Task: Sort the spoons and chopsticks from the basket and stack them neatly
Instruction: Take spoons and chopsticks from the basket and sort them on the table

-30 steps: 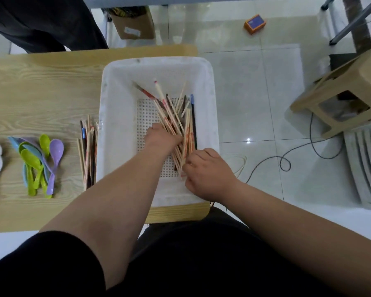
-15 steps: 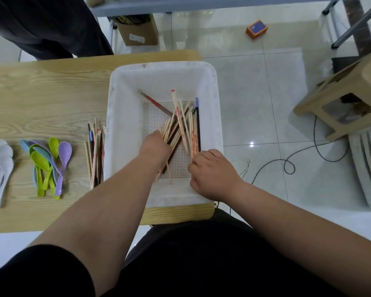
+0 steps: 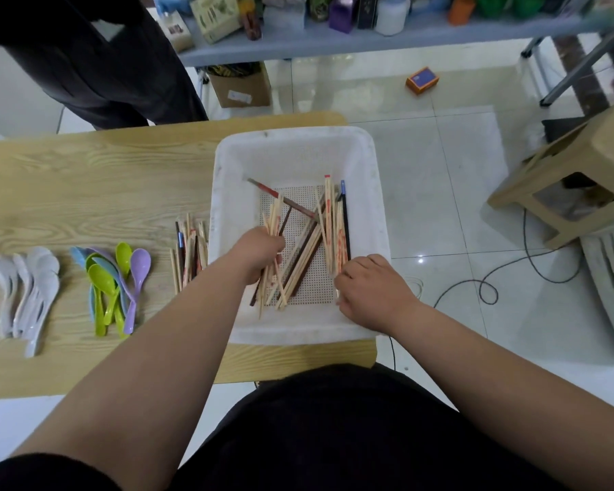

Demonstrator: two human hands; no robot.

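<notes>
Basket: the white basket [image 3: 298, 147] sits at the right end of the tabletop [image 3: 86, 178], just above mid-frame. No spoon shows inside it, only chopsticks.

Left grip: the left grip [image 3: 259, 255] is inside the basket at its left side, clenched round a bundle [image 3: 273, 221] of pale chopsticks with a dark one among them. Their ends fan out above and below the fist.

Right grip: the right grip [image 3: 373, 292] is at the basket's lower right corner, knuckles up and fingers curled over the near ends of the sticks there. The fingertips are hidden, so I cannot tell whether it grasps any or only steadies them.

Left in the basket: the loose chopsticks [image 3: 334, 221] lie crossed and slanted on the perforated floor, most along the right side, and one red-and-dark stick lies diagonally across the top.

Done, spoons: the coloured spoons [image 3: 114, 285], green, blue and purple, lie nested in one group at the left of the frame. The pale spoons [image 3: 25, 292] lie in another group at the far left. Both groups overlap roughly rather than squarely.

Done, chopsticks: a chopstick pile [image 3: 188, 253] lies on the tabletop just beside the basket's left wall, roughly parallel but with uneven ends.

Progress, as a judgement: the spoons look fully sorted and the chopsticks partly moved. The held bundle and the loose sticks have not yet joined the pile.

Left to do: empty the basket of chopsticks, then square up the pile and, probably, the spoon groups.
</notes>
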